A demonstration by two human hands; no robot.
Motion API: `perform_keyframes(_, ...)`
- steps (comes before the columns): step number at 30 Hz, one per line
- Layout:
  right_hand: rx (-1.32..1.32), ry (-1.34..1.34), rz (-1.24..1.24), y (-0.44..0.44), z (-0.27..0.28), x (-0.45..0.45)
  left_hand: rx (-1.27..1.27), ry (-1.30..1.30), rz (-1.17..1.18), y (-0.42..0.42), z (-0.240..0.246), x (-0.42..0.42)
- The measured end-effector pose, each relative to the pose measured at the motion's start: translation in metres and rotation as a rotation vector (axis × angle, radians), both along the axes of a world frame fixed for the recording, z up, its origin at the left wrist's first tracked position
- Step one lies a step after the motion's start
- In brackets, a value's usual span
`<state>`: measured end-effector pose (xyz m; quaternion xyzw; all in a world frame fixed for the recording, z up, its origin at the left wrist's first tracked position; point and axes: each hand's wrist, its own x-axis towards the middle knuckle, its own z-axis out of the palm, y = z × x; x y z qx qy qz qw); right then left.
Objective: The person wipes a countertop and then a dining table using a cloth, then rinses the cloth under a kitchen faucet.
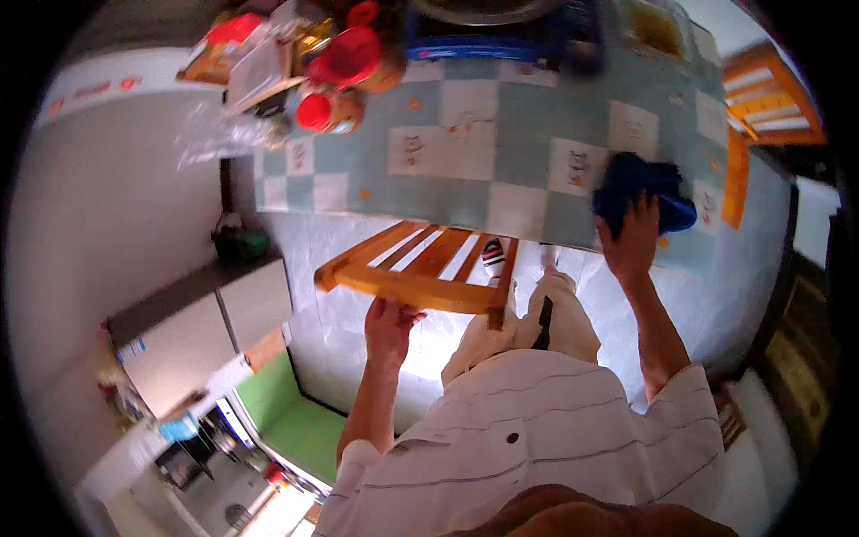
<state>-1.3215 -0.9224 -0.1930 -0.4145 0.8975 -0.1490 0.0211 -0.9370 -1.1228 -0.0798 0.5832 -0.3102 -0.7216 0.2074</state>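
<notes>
My right hand (631, 238) presses on a crumpled dark blue cloth (637, 188) at the near right edge of the table, which has a checkered tablecloth (463, 158). My left hand (390, 325) grips the top rail of a slatted wooden chair (429, 285). That chair stands against the near side of the table, just left of my legs. The fingertips of the left hand are partly hidden behind the rail.
Red-lidded jars (314, 111) and a clear plastic bag (218, 134) crowd the table's left end. A blue-edged appliance (483, 50) stands at the far side. Another wooden chair (772, 101) is at the right. A cabinet (194, 335) stands at left.
</notes>
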Motion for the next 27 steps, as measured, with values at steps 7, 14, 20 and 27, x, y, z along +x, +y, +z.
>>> perform_keyframes(7, -0.072, -0.028, 0.578, -0.211, 0.004, 0.087, -0.049, -0.004, 0.075, 0.009, -0.010, 0.007)
perform_keyframes(14, -0.097, -0.044, 0.890, -0.312, 0.004, 0.170, -0.059, 0.017, 0.076, 0.009, -0.015, 0.010)
perform_keyframes(20, -0.078, -0.007, 0.937, -0.339, 0.003, 0.192, -0.050, 0.114, -0.045, 0.003, -0.032, 0.030)
perform_keyframes(27, -0.172, 0.055, 0.943, -0.457, -0.012, 0.294, -0.037, 0.106, -0.494, -0.022, -0.022, 0.090)
